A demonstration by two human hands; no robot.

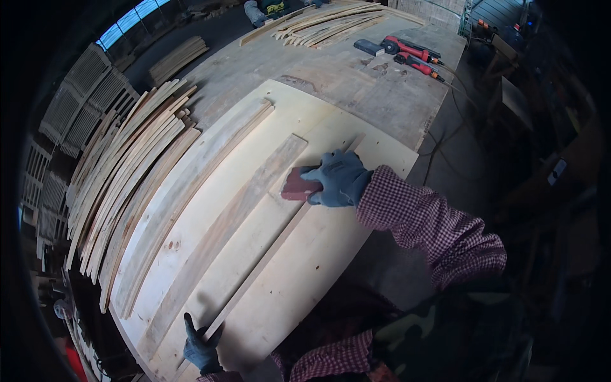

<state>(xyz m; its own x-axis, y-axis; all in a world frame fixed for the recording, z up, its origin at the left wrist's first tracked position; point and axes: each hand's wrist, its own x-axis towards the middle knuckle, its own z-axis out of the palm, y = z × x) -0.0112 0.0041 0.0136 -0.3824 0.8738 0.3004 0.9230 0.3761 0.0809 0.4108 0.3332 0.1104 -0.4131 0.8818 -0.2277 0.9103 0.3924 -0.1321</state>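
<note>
My right hand (340, 179), in a grey-blue work glove, grips a reddish-brown sanding block (296, 184) beside the far part of a narrow wooden strip (261, 270). This strip stands on its thin edge across a pale wooden board and runs toward me. At its near end is my gloved left hand (202, 352), thumb and forefinger on either side of the wood. The other left fingers are partly hidden. Just left of the strip, a flat, greyish wooden slat (232, 219) lies on the board (305, 274).
More slats (197, 191) lie along the board's left side, next to a large stack of strips (127, 191). On the worktable (235, 76) behind are two red power tools (414, 54), a dark block (369, 47) and another strip pile (328, 24). Cables (455, 89) hang off its right edge.
</note>
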